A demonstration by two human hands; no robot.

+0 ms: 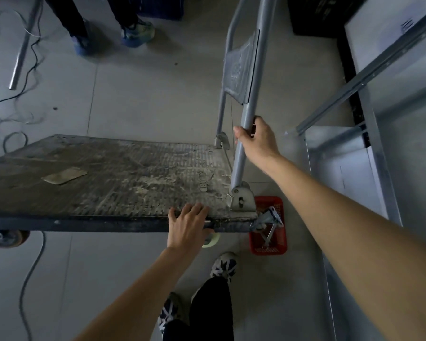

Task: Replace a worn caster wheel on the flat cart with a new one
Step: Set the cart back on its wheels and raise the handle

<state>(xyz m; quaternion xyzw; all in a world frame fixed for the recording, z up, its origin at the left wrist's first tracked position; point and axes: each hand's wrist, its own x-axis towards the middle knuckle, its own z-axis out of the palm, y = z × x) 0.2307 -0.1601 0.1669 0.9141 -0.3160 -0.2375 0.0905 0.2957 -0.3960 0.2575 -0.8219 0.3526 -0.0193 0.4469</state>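
Right hand (pixel 258 141) around cart handle (pixel 246 112)

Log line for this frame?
left hand: rests on cart deck edge | right hand: grips handle post | cart upright

1. Left hand (pixel 187 226): palm down, fingers spread and laid flat, thumb out to the side; wrist straight.
2. Left forearm: bare, rising from the lower edge of the view up and rightward to the hand.
3. Right hand (pixel 257 139): fingers and thumb curled in a closed grip, back of the hand facing the camera, wrist slightly bent.
4. Right forearm: bare, fully extended, entering from the right edge and running up and leftward to the hand.
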